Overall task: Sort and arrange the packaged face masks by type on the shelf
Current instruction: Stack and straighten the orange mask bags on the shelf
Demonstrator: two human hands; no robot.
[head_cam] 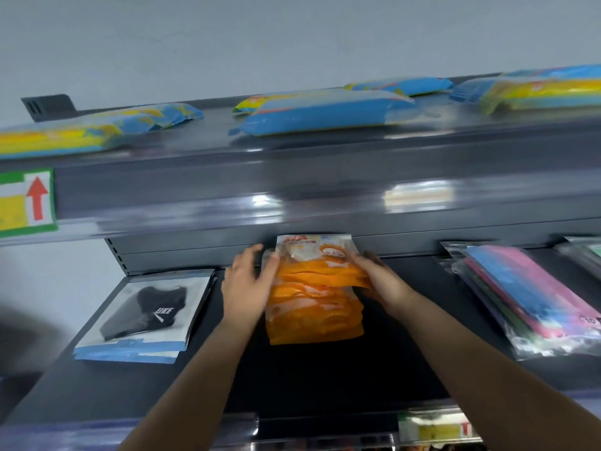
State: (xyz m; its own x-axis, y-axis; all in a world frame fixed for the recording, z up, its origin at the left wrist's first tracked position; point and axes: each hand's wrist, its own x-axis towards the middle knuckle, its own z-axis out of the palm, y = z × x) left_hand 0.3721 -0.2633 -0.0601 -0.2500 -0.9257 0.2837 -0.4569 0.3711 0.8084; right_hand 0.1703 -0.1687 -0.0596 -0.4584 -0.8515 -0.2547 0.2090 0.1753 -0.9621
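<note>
You are squaring up the orange mask packets [313, 294] on the lower shelf [325, 379].

Your left hand [248, 284] presses flat, fingers straight, against the stack's 9 o'clock edge, while your right hand [379, 281] holds the 3 o'clock edge; motion blur hides whether its fingers curl under. The stack lies mid-shelf, its top packet reaching toward the back panel at 12 o'clock. The black mask packets [144, 317] sit well apart at 9 o'clock, the multicolour mask packets [533, 304] at 3 o'clock. This looks like the aligning step for the orange type; next, likely nudge the fanned lower packets flush, since slippery film may slide.
</note>
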